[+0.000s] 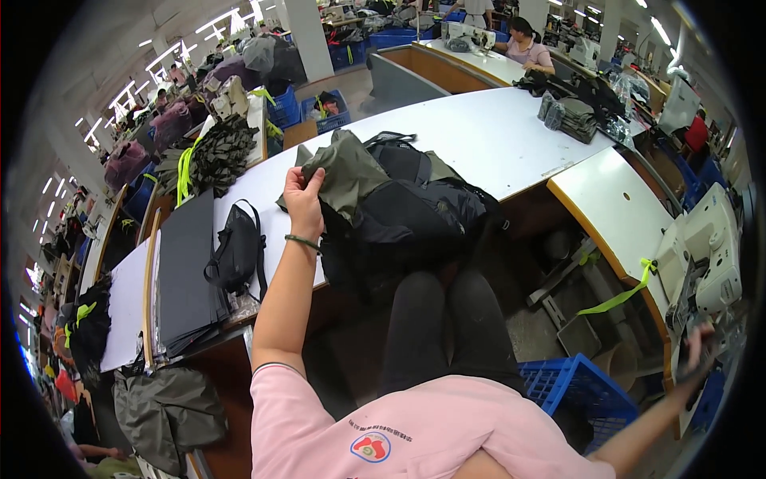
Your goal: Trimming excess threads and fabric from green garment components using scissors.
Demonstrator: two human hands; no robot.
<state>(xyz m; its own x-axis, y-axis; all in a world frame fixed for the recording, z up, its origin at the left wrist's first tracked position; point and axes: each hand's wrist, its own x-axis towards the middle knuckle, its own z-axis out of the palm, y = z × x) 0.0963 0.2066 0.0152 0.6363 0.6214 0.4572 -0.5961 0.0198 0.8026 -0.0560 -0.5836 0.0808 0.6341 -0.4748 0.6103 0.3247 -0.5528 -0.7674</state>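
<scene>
My left hand (304,201) is closed on the edge of an olive-green fabric panel (351,172), thumb and fingers pinching it. This panel belongs to a black and olive backpack (411,211) lying on the near edge of the white table, partly hanging over my lap. Its black straps and mesh show on top. Far to the right, beside the sewing machine (706,255), my right hand (700,348) is blurred near the picture's rim. Something dark is close to its fingers, but whether they hold it cannot be made out.
A small black bag (233,251) and stacked dark sheets (185,275) lie to the left. Folded olive pieces (570,118) rest at the table's far right. A neon-yellow strip (618,299) hangs from the machine. A blue crate (576,387) stands by my right leg. Another person sits beyond.
</scene>
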